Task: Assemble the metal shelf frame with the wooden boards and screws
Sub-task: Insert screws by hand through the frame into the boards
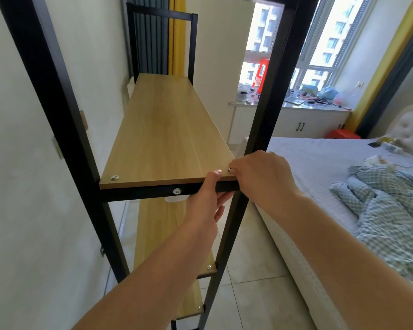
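Shelf frame (264,103): head view only. Black metal uprights stand on the floor, left side against the white wall, bed just to the right.
Top board (162,132): wooden board lies flat on the near crossbar and runs away to the far end frame. Near edge sits flush over the bar.
Near-left screw (115,177): already seated in the board's near-left corner, head slightly proud or tilted; cannot tell which.
Crossbar bolt (177,191): silver head on the front face of the near crossbar, just below the board edge.
Left hand (206,198): clamps the near edge, thumb on top of the board, fingers curled under the crossbar. Judgement: this pins board to bar so the holes stay aligned while the corner is fastened.
Right hand (260,175): fingers closed together at the near-right corner, pinching a small fastener (230,169); only a dark-and-bright tip shows. Judgement: it is being set or turned by hand into the corner hole; no tool visible.
Hands relative: close together, near touching, both at the near-right corner.
Lower boards (157,229): two more wooden shelves below, each with a screw visible at its near-right corner.
Progress (judgement): late stage; this corner looks like one of the last fixings on the top board.
Risk (judgement): board could shift if the left-hand clamp slackens.
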